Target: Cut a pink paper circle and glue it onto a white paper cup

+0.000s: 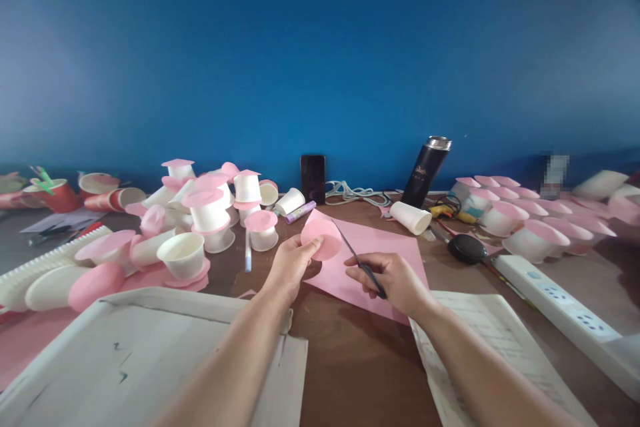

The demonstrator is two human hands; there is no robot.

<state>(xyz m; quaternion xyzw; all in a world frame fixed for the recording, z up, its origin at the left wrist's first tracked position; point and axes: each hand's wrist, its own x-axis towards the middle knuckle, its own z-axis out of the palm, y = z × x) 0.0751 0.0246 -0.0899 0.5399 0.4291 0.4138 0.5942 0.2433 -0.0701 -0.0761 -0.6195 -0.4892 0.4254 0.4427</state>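
Between the thumb and fingers of my left hand (291, 265) is a round piece of pink paper (327, 240), held by its left edge. My right hand (390, 278) grips dark-handled scissors (367, 268), whose blades point up and left to the right edge of the pink round. Whether the blades are apart or touch the paper I cannot tell. Beneath both hands a larger pink paper sheet (395, 240) lies on the brown table (345, 373). A white paper cup (411, 218) lies on its side by the sheet's far right corner.
Paper cups with pink discs (205, 199) crowd the left; more cups (537, 232) stand right. A phone (313, 177) and black flask (426, 173) are by the blue wall. A power strip (560, 307), cardboard (150, 360) and written paper (490, 333) lie nearer.
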